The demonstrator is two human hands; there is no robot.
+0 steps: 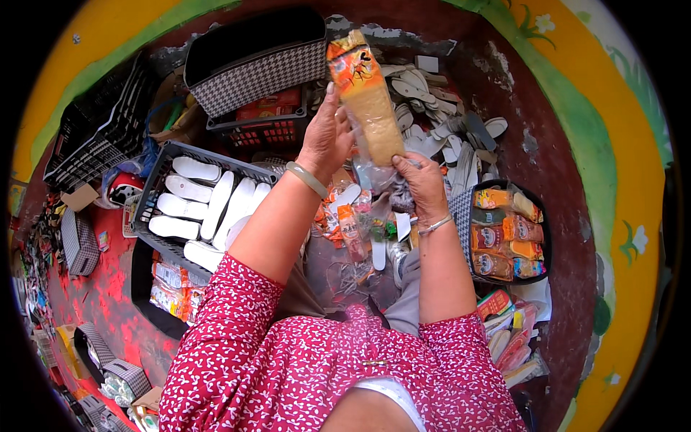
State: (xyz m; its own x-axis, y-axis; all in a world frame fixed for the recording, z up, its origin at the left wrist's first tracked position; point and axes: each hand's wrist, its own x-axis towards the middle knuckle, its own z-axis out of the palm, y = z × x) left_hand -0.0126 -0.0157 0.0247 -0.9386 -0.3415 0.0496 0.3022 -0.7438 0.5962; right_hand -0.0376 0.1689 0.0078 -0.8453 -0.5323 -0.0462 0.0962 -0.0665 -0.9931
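Both my hands hold up a clear plastic packet of tan insoles (378, 126) with an orange printed top. My left hand (327, 133) grips its left side, thumb up and fingers partly hidden behind it. At the lower end, my right hand (425, 183) pinches the packet between thumb and fingers. Below my hands, loose orange packets (350, 230) and a pale insole (378, 253) lie among clear wrappers on the floor. Left of them, a grey crate (155, 194) holds several white insoles (186, 189). At right, a checked basket (461, 237) contains several packed insoles (523, 229).
A pile of white insoles (417, 86) lies against the back wall. Behind the crate stand a large checked bin (266, 72) and stacked black crates (97, 126). More packets sit in a dark bin (147, 295) at left. Several flat packets (515, 338) lie at lower right.
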